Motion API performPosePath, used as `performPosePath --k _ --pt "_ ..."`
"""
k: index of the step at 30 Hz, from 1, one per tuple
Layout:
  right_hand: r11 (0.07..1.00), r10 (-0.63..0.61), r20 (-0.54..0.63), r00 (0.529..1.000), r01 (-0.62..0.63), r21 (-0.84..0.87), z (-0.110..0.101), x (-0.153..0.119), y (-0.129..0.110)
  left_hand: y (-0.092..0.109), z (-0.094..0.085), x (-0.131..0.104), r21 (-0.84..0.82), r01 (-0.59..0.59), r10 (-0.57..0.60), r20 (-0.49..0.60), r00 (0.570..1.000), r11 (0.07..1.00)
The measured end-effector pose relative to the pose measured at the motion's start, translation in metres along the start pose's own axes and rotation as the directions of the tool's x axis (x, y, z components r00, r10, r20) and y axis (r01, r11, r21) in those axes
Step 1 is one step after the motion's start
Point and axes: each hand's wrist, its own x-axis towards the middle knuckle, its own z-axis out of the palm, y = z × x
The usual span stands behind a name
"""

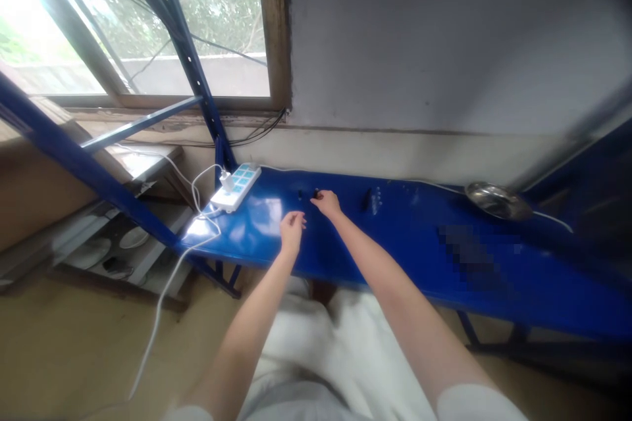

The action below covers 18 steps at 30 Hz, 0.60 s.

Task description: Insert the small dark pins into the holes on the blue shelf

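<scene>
Handling one small dark piece at the blue table, the step in hand as I judge it. My right hand: thumb and fingers closed on that piece, towards the table's far edge. My left hand: fingers curled, tips drawn together, nearer me; whether anything sits between them I cannot tell. Second dark piece: loose on the table, just left of the held one. Dark object and clear small bits: side by side, farther right. White power strip: left end. Metal dish: far right. Next move, to my mind: calls for a light, steady pinch, the loose piece undisturbed
</scene>
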Motion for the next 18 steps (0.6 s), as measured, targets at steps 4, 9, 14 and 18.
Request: performPosePath --k 4,9,14,18 --pt "0.999 0.009 -0.004 1.0 -0.009 -0.048 0.013 0.009 -0.002 0.001 0.0 -0.002 -0.003 0.011 -0.011 -0.003 1.0 1.0" --pt "0.997 -0.018 0.011 1.0 0.019 -0.08 0.022 0.014 -0.004 0.002 0.0 -0.002 0.018 0.009 -0.009 0.009 1.0 1.0" --pt "0.997 -0.008 0.007 1.0 0.009 -0.073 0.027 0.015 -0.006 0.002 0.0 -0.001 0.015 0.013 -0.013 0.018 1.0 1.0" --pt "0.997 -0.012 0.017 1.0 0.013 -0.076 0.028 0.016 -0.007 0.004 0.0 -0.002 0.022 0.009 -0.009 0.018 1.0 1.0"
